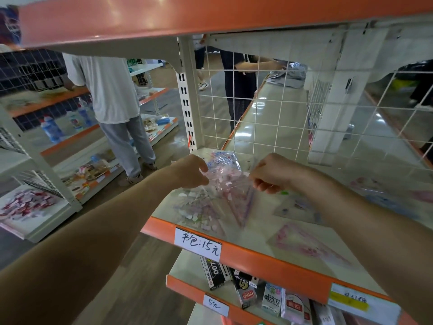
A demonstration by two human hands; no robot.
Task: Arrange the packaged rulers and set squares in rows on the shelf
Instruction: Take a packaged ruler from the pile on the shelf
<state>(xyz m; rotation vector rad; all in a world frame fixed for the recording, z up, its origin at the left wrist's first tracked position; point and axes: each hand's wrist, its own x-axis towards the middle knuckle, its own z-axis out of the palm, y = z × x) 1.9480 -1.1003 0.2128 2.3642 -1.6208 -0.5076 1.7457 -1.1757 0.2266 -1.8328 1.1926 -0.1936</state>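
A clear plastic packet with a pink set square [230, 181] is held tilted above the left end of the cream shelf [262, 216]. My left hand [191, 171] pinches its upper left edge and my right hand [271, 173] grips its right edge. Under it lies another clear packet with a patterned set square [199, 209], flat near the shelf's front left corner. A pink set square packet [309, 245] lies flat at the front right. More packets [297, 205] lie behind my right forearm, partly hidden.
A white wire grid [257, 109] backs the shelf and an orange shelf [210, 17] hangs close overhead. A handwritten price label [198, 243] sits on the orange front edge. Boxed goods [246, 289] fill the shelf below. Two people [112, 95] stand in the aisles beyond.
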